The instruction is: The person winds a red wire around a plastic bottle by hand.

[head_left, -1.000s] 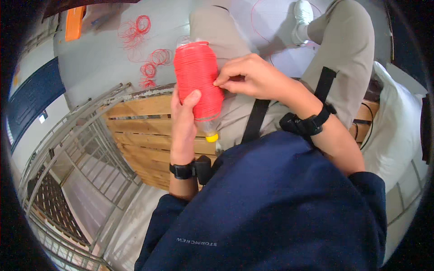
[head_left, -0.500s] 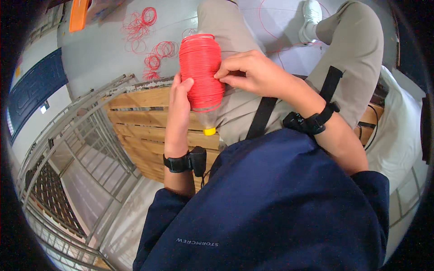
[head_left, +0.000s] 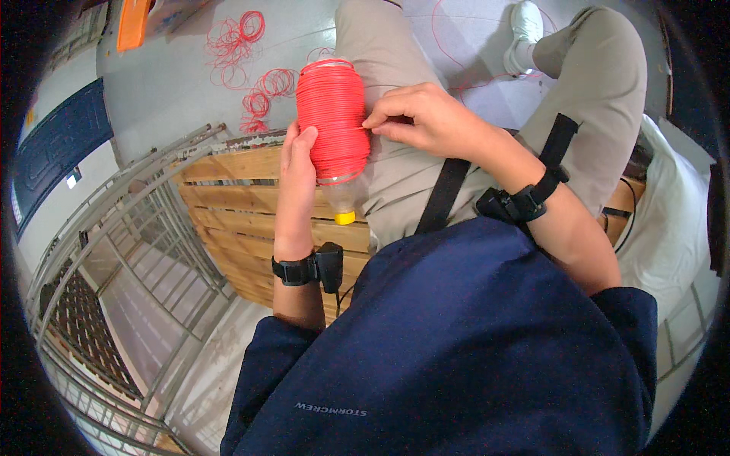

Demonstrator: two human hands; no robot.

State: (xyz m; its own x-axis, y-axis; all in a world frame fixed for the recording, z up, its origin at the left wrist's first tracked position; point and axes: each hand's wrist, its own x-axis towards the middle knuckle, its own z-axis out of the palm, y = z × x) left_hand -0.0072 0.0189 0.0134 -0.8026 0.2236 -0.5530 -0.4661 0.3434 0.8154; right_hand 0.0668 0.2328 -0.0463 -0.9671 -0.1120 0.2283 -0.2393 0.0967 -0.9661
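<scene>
A clear plastic bottle (head_left: 344, 200) with a yellow cap (head_left: 344, 217) at its lower end is wound thickly with red cord (head_left: 328, 102). Around its left side, my left hand (head_left: 299, 163) grips the wound bottle, thumb resting on the coils. From the right, my right hand (head_left: 414, 121) pinches a red strand between thumb and forefinger, just off the side of the windings. Both wrists wear black straps with small devices. The bottle lies above my beige-trousered leg (head_left: 391, 53).
Loose red cord loops (head_left: 258, 102) lie on the grey floor (head_left: 152, 99), with an orange object (head_left: 134, 23) farther back. A wooden slatted surface (head_left: 228, 205) is beneath me, a metal rail frame (head_left: 122, 251) at left, a white bag (head_left: 661, 220) at right.
The bottle and left hand moved up in the picture, then slightly left. A short strand now shows between the right fingertips and the coils. Both hands keep their hold; the view shifted slightly.
</scene>
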